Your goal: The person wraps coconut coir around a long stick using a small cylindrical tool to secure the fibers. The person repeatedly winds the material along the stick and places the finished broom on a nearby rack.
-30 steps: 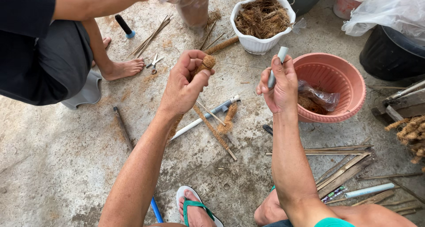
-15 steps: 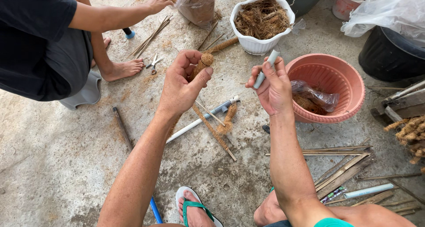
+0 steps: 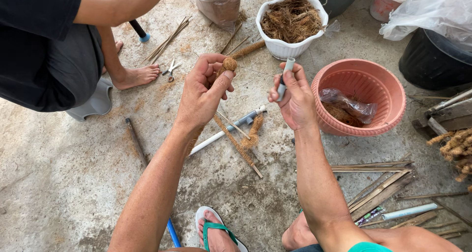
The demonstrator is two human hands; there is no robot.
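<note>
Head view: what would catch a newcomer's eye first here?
The left hand pinches a fibre-wrapped stick tip at centre, a thin thread running to the grey tube in the right hand. Right of them sits a pink basin; behind, a white pot full of brown fibre.

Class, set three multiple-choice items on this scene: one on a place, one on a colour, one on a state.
1. Where are the scissors?
A. in the pink basin
B. on the floor by the other person's foot
C. in the right hand

2. What colour is the pot of fibre?
A. white
B. black
C. green

3. What does the left hand hold?
A. nothing
B. a bag
C. a fibre-wrapped stick

Answers:
1 B, they lie beside the bare foot.
2 A, its wall is white.
3 C, thumb and fingers pinch it.
</note>
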